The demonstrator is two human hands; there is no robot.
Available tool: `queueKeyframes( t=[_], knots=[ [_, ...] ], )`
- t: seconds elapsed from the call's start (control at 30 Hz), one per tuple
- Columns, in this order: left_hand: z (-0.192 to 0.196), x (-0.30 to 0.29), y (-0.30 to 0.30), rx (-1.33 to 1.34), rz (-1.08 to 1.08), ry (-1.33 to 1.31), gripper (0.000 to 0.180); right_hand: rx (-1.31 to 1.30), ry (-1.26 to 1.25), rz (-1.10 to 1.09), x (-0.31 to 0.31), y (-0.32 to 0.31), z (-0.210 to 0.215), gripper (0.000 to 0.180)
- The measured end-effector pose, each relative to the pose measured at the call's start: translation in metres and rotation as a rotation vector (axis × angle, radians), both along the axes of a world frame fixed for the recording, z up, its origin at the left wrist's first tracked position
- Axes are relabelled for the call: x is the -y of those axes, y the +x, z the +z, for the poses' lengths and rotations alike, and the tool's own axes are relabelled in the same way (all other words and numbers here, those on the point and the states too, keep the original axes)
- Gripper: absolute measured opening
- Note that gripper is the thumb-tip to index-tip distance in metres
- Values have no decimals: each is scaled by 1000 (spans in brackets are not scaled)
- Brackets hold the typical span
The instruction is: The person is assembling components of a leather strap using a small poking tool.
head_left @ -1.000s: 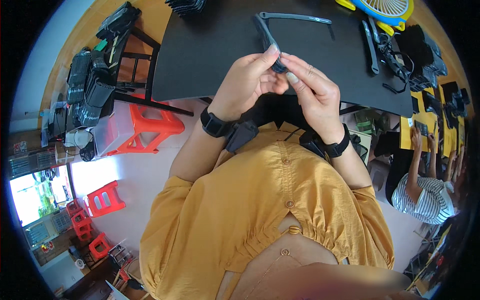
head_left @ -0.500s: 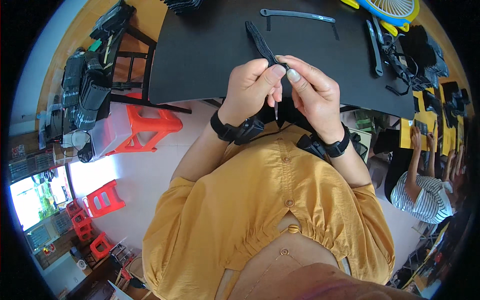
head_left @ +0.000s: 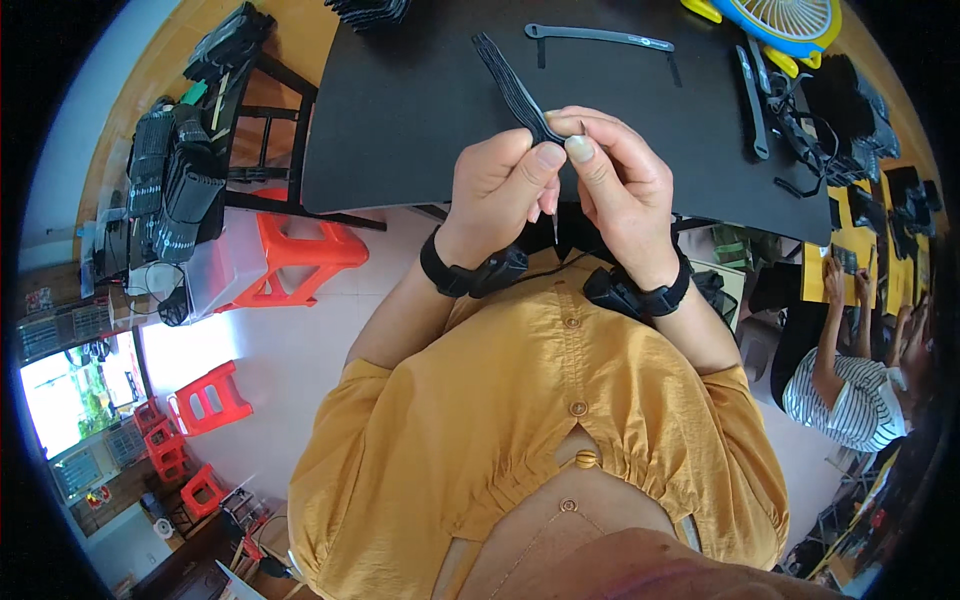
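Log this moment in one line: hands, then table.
left hand: pinching black strip | right hand: touching strip, grip partly hidden | black table: gray strap lying beyond hands

Left of our left hand we see a red stool; beyond our right hand, a blue-and-yellow fan; farther right, a striped-shirted co-worker.

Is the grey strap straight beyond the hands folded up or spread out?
Spread out: the grey strap lies nearly straight, its ends far apart.
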State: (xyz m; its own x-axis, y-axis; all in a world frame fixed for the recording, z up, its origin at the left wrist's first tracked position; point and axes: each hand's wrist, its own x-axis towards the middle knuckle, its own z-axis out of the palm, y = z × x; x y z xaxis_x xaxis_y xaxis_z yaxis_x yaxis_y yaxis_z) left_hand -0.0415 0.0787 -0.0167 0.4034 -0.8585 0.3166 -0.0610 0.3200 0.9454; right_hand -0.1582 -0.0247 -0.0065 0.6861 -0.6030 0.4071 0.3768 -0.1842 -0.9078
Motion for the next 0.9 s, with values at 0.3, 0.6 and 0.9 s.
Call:
queueKeyframes(
  t=[0.3,0.6,0.9],
  knots=[
    [-2,-7,-9,47,34,29,33,31,176,-49,-9,5,-2,9],
    [7,-13,-10,-121,-33,-58,36,-4,80,61,-1,3,14,18],
    [-2,-11,-13,-247,49,-25,32,-314,-79,109,-8,-26,24,23]
  ],
)
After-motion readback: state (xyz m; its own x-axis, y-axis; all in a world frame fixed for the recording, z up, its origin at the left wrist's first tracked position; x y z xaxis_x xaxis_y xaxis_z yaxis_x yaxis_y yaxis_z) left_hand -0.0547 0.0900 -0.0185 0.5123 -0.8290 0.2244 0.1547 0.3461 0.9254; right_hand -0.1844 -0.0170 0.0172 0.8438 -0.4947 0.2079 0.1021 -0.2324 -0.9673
